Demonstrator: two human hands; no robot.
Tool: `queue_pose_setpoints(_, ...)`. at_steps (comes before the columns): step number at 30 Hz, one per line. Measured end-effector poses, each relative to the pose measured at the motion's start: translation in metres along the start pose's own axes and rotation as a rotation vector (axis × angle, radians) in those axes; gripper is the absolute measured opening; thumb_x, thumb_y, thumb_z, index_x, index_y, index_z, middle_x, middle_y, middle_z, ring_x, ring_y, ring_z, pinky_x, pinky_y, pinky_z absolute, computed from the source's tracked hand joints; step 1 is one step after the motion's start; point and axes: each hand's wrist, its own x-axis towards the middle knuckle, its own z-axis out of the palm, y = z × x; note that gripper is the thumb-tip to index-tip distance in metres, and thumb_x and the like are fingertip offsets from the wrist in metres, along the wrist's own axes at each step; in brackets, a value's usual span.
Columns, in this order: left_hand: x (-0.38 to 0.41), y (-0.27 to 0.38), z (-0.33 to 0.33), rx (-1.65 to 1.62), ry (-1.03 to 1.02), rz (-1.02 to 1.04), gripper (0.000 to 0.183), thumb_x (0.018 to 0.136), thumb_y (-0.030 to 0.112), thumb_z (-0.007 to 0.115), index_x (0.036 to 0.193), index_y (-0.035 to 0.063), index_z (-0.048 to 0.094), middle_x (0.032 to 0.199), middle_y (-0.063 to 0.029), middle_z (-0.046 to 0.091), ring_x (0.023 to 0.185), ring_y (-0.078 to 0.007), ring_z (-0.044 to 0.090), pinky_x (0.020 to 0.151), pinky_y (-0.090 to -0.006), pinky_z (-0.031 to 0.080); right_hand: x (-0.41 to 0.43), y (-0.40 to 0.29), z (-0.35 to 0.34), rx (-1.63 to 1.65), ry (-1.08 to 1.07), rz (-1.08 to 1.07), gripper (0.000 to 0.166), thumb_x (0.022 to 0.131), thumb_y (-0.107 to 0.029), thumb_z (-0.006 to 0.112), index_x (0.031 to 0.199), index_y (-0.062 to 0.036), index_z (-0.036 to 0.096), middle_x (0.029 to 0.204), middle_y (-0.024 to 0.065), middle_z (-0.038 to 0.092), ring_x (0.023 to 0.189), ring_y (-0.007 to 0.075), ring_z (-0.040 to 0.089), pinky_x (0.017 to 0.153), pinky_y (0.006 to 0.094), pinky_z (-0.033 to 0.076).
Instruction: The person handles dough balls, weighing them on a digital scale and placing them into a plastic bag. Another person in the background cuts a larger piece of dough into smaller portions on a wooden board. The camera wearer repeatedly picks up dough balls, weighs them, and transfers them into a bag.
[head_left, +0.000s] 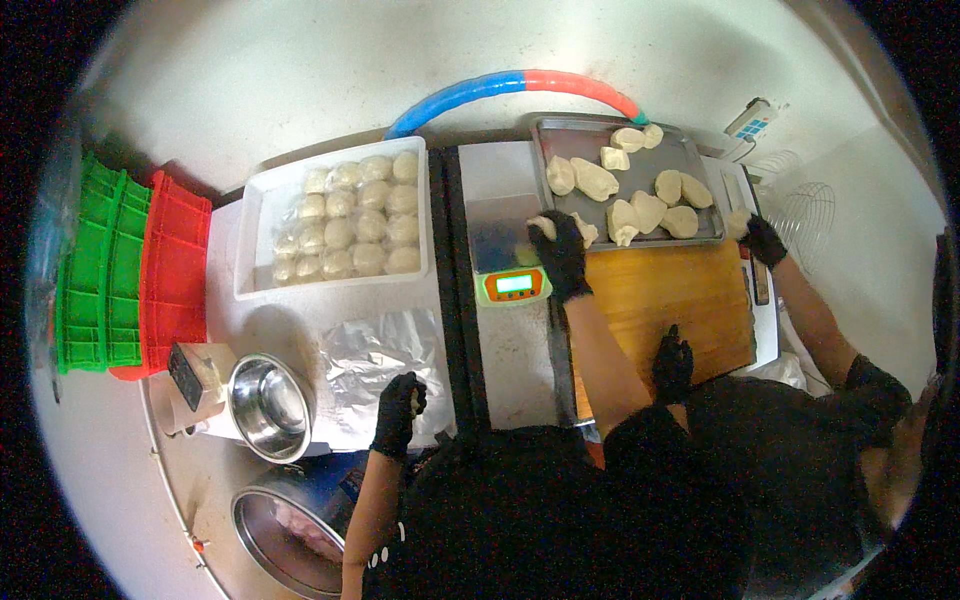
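Observation:
My right hand (564, 259), in a black glove, grips a pale dough piece (541, 226) over the right edge of the kitchen scale (513, 285), whose display is lit. Close beside that hand another dough piece (584, 229) lies at the near edge of a metal baking tray (637, 217). More irregular dough pieces (594, 180) are spread across the tray. Lower left, my left hand (397, 416), also gloved in black, is curled around a small pale piece (415, 402), probably dough, mostly hidden by the fingers. Beneath it is a crinkled clear plastic sheet (379, 345).
A white tray (255, 259) holds rows of round dough balls (339, 232). Steel bowl (271, 409) and green (105, 262) and red crates (176, 270) stand left. At right, a co-worker's gloved hands (673, 365) are near a wooden board (667, 300); one holds dough (739, 223).

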Motion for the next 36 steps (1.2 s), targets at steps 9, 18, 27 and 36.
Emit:
queue_pose_setpoints(9, -0.003, 0.016, 0.022, 0.106, -0.105, -0.073, 0.025, 0.086, 0.014, 0.050, 0.107, 0.0000, 0.053, 0.083, -0.0125, 0.063, 0.068, -0.0160, 0.059, 0.059, -0.0254, 0.048, -0.096, 0.040, -0.046, -0.954, 0.144, 0.101, 0.059, 0.070, -0.030, 0.070, 0.117, -0.0044, 0.045, 0.117, 0.0196, 0.046, 0.103, 0.0407, 0.044, 0.088, 0.0431, 0.035)
queue_pose_setpoints(18, -0.009, 0.015, 0.012, 0.058, -0.124, 0.004, 0.027, 0.087, 0.011, 0.050, 0.112, 0.0006, 0.053, 0.087, -0.0136, 0.062, 0.060, -0.0118, 0.052, 0.053, -0.0225, 0.043, 0.014, 0.093, -0.026, -0.563, -0.134, -0.069, 0.062, 0.069, -0.026, 0.069, 0.121, -0.0047, 0.044, 0.113, 0.0199, 0.051, 0.108, 0.0356, 0.047, 0.093, 0.0420, 0.038)
queue_pose_setpoints(27, -0.012, 0.004, 0.001, 0.076, 0.005, -0.046, 0.024, 0.088, 0.019, 0.053, 0.105, 0.0020, 0.057, 0.081, -0.0090, 0.061, 0.056, -0.0085, 0.048, 0.050, -0.0205, 0.039, 0.050, 0.042, -0.041, 0.365, -0.270, 0.253, 0.046, 0.078, -0.020, 0.067, 0.117, -0.0032, 0.050, 0.103, 0.0074, 0.057, 0.091, 0.0164, 0.055, 0.081, 0.0289, 0.045)
queue_pose_setpoints(36, -0.017, 0.022, 0.011, 0.074, -0.026, 0.019, 0.023, 0.090, 0.020, 0.051, 0.104, 0.0036, 0.058, 0.075, -0.0062, 0.060, 0.057, -0.0077, 0.049, 0.049, -0.0196, 0.038, 0.013, 0.018, 0.037, -0.202, -0.311, 0.072, 0.031, 0.076, -0.028, 0.064, 0.095, -0.0039, 0.063, 0.086, 0.0118, 0.062, 0.089, 0.0281, 0.054, 0.080, 0.0414, 0.042)
